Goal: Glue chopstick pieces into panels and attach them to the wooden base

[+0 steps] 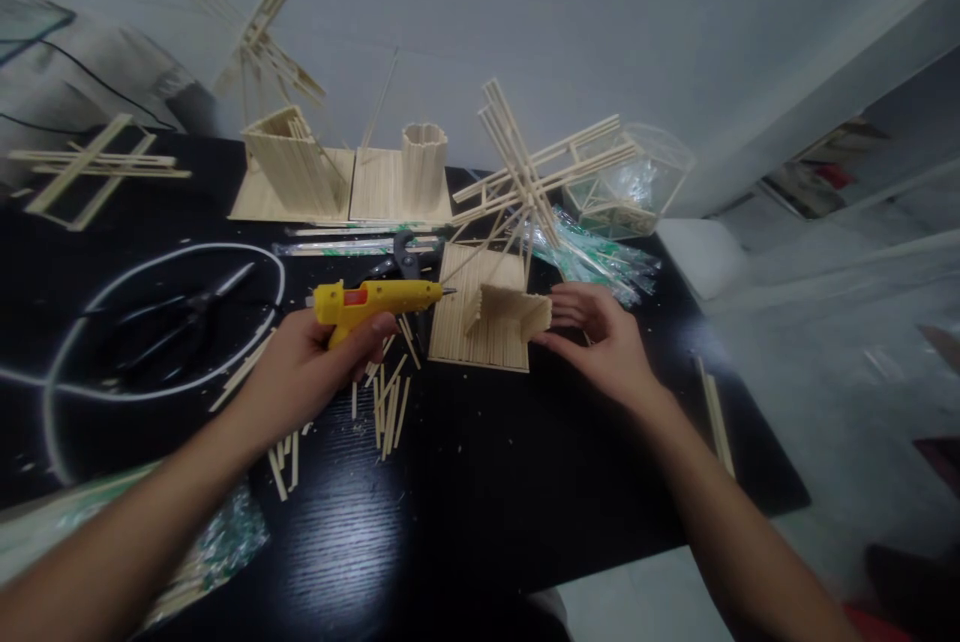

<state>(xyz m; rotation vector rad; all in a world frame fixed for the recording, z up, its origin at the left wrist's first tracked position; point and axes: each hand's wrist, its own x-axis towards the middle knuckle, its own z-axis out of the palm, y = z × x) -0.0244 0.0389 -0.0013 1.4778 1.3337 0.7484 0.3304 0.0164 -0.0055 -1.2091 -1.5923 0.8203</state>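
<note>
My left hand [319, 362] is closed round the handle of a yellow glue gun [382, 298], whose nozzle points right, above the left part of a wooden stick base [472, 347]. On that base stands a small wall of upright sticks [514, 307], open on one side. My right hand [600, 337] is at the right edge of this wall, its thumb and fingers curved and apart near the sticks; whether they touch it is hard to tell. Behind the wall, a windmill-like cross of sticks [529, 182] leans over the base.
Two stick structures [300, 162] [424, 167] stand at the back. Short loose sticks [388, 412] lie near the left hand. Black pliers [407, 257], scissors [199, 307], a white cable [281, 272] and plastic wrappers [600, 257] are on the black table [480, 502].
</note>
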